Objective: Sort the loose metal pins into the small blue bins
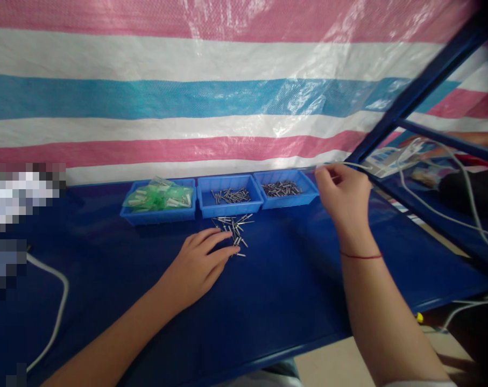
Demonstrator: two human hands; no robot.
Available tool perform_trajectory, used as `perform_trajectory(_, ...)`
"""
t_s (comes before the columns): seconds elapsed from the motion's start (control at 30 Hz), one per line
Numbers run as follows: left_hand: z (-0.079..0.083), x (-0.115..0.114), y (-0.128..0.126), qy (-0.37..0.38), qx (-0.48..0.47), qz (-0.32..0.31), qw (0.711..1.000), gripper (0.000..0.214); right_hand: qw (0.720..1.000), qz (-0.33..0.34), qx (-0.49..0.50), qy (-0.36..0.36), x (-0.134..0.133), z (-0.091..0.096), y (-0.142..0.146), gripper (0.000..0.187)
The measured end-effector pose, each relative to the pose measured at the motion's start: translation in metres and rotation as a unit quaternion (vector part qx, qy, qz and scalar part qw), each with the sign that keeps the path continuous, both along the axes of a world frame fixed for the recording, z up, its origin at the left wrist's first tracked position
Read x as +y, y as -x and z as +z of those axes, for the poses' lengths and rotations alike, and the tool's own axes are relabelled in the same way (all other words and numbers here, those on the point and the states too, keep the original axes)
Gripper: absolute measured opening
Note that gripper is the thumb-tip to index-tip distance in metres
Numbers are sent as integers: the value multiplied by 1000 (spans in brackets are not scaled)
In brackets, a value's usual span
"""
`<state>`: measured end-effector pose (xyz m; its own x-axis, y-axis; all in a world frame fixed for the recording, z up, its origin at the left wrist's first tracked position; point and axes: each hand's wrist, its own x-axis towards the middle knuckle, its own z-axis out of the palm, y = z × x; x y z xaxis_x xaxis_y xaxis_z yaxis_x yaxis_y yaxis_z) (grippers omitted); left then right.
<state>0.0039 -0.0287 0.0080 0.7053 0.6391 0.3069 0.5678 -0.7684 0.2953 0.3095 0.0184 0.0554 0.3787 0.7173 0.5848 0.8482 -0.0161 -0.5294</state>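
Observation:
My left hand [206, 257] lies over a small loose pile of metal pins that look like pop rivets [236, 228], its fingers stretched out and the tips at the near side of the pile. Raised by the right end of the bins, my right hand [344, 196] is closed in a pinch, and what its fingers hold, if anything, cannot be made out. Behind the pile stands the middle blue bin [230, 208], with similar pins inside. The right blue bin [290, 202] contains darker, shorter-looking metal pieces. Green plastic bags [158, 194] with pale pieces fill the left blue bin [158, 217].
A striped plastic sheet [187, 97] hangs behind the blue table [268, 301]. Blue metal bars [421, 88] rise on the right, with white cables [429, 215] near them. Another person's arm [457, 141] shows beyond the bars. A white cable [64, 290] lies at left.

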Motion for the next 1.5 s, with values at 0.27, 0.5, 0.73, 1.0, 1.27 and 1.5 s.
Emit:
perform_trajectory(0.27, -6, 9, 3, -8, 23, 15, 1000, 23, 998, 10, -43, 40, -2, -2, 13, 26)
perform_trajectory(0.5, 0, 7, 1, 4, 9, 60, 998, 17, 974, 220, -5, 55, -12, -2, 59, 21)
perform_trajectory(0.73, 5, 6, 1, 82, -143, 149, 975, 18, 868, 470, 77, 141, -23, -17, 91, 18)
perform_trajectory(1.0, 8, 0, -1, 132, -219, 177, 951, 16, 833, 502, 173, 154, -34, -22, 113, 11)
perform_trajectory(1.27, 3, -1, -1, 162, -323, 203, 910, 21, 837, 498, 163, 158, -33, -25, 114, 16)
perform_trajectory(1.5, 13, -5, -5, 195, -358, 214, 888, 20, 815, 520, 185, 176, -38, -26, 118, 19)
